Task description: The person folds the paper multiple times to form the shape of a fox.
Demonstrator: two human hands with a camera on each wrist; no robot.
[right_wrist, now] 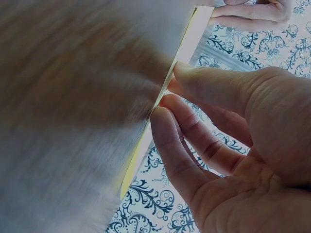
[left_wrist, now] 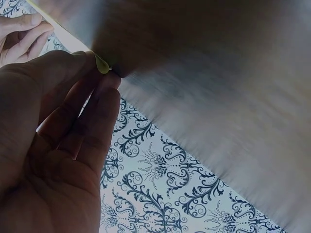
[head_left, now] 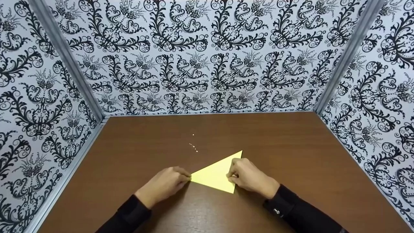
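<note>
L fingers (head_left: 183, 173) & R fingers (head_left: 234, 167) pinch yellow paper (head_left: 212, 175), long axis approx. side-to-side, narrow tip pointing L.

The brown bench (head_left: 300, 142) has a faint wood grain and catches a pale sheen near its front. Patterned walls bound it on three sides: a back wall (head_left: 184, 74), a left wall (head_left: 48, 106) and a right wall (head_left: 372, 100), all white with black scrollwork and flowers. A grey post (head_left: 68, 61) leans in the left corner, and a second post (head_left: 346, 56) in the right. Small white specks (head_left: 194, 148) form a short broken line on the wood, one lone dot (head_left: 193, 134) just beyond.
</note>
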